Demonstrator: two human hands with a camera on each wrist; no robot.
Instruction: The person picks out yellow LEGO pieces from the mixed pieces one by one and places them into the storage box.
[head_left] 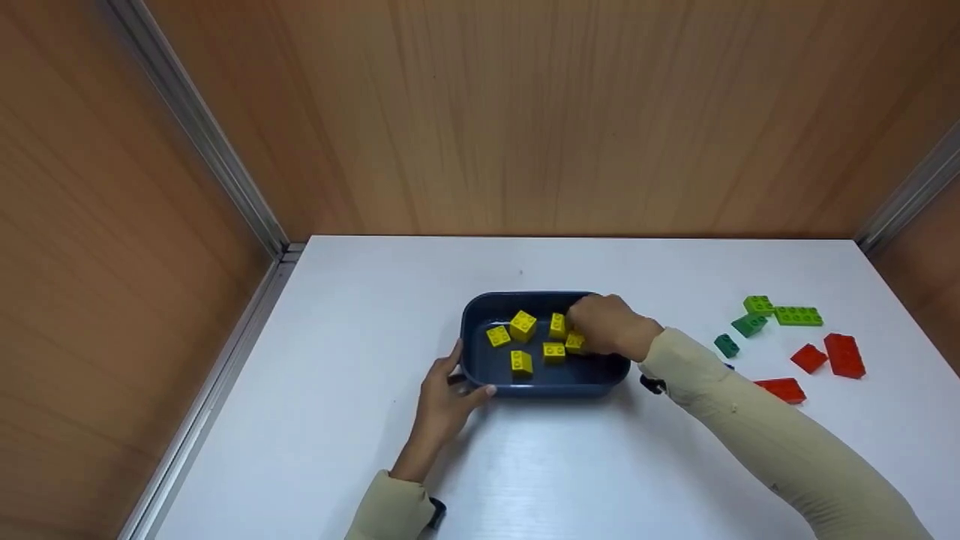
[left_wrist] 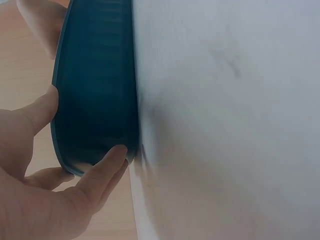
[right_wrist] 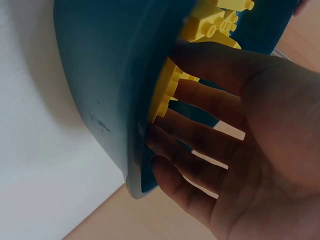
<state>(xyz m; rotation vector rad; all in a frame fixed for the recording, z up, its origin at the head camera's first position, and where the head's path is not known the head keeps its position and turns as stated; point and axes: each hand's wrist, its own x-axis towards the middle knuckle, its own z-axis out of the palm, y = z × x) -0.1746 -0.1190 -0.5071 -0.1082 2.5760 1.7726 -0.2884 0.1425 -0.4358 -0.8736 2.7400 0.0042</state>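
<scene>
A dark blue tray (head_left: pixel 544 391) sits on the white table with several yellow bricks (head_left: pixel 523 325) inside. My left hand (head_left: pixel 442 401) holds the tray's left end, thumb at the front side and fingers round the corner. In the left wrist view, its fingertips rest against the tray wall (left_wrist: pixel 97 80). My right hand (head_left: pixel 611 326) reaches over the right rim into the tray. From the right wrist, its thumb and fingertips are at a yellow brick (right_wrist: pixel 165 95) beside the wall, partly hidden by the fingers. Other yellow bricks (right_wrist: pixel 207 22) lie just beyond.
Right of the tray lie light green bricks (head_left: pixel 798 316), dark green bricks (head_left: pixel 749 324) and red bricks (head_left: pixel 845 355). The right sleeve (head_left: pixel 780 442) partly covers another red brick (head_left: pixel 784 390). Wooden panels (head_left: pixel 555 120) stand behind the table and at its sides.
</scene>
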